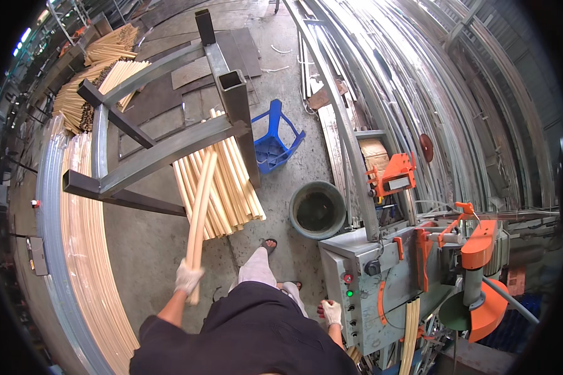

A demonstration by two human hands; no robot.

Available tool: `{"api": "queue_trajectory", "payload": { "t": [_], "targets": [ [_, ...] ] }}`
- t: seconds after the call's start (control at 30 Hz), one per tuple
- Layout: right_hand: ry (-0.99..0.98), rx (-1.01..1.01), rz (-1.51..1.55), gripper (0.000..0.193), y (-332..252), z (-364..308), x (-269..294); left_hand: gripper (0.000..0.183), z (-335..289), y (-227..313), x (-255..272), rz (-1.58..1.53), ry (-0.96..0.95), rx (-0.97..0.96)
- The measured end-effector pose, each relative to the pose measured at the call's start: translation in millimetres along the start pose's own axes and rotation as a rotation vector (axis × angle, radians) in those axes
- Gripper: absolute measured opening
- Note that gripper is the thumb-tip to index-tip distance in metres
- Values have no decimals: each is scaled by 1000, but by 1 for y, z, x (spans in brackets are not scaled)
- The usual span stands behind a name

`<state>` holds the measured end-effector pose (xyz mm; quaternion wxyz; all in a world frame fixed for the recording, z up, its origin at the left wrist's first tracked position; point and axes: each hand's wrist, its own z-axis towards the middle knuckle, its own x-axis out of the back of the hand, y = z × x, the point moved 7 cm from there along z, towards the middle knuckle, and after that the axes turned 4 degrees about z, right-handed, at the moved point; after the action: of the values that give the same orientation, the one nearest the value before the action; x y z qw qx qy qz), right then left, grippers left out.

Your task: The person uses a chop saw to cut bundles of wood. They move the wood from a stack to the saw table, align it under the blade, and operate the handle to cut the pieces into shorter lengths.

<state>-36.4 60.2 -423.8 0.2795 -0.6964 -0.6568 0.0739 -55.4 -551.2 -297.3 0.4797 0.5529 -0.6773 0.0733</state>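
My left hand (pixel 188 277), in a pale glove, is closed around a couple of tan tubes (pixel 203 200). They point away from me and slant over a stack of similar tan tubes (pixel 228 181) at the base of a metal frame (pixel 169 147). To the right, my right hand (pixel 330 311) is gloved too, with reddish fingertips showing. Its fingers are curled in, and I see nothing in them. It is beside the grey cutting machine (pixel 350 256), close to the panel with a red and a green light.
A round bucket (pixel 319 235) of dark liquid stands beyond the machine, near a blue upturned stool (pixel 272 147). Orange guards (pixel 491 309) surround the saw. Long wrapped tubes (pixel 84 219) line the left; metal lengths (pixel 431 94) fill the right rack. More tan tubes (pixel 75 103) lie at far left.
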Motion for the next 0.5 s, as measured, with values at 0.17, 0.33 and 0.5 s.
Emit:
{"api": "queue_trajectory", "payload": {
  "t": [0.17, 0.33, 0.5],
  "targets": [
    [67, 77, -101, 21, -42, -16, 3, 61, 198, 90, -111, -142, 83, 127],
    [154, 132, -190, 19, 20, -31, 39, 67, 312, 111, -177, -16, 271, 193],
    [347, -144, -398, 33, 176, -121, 67, 60, 281, 172, -258, 643, -208, -77]
  ]
}}
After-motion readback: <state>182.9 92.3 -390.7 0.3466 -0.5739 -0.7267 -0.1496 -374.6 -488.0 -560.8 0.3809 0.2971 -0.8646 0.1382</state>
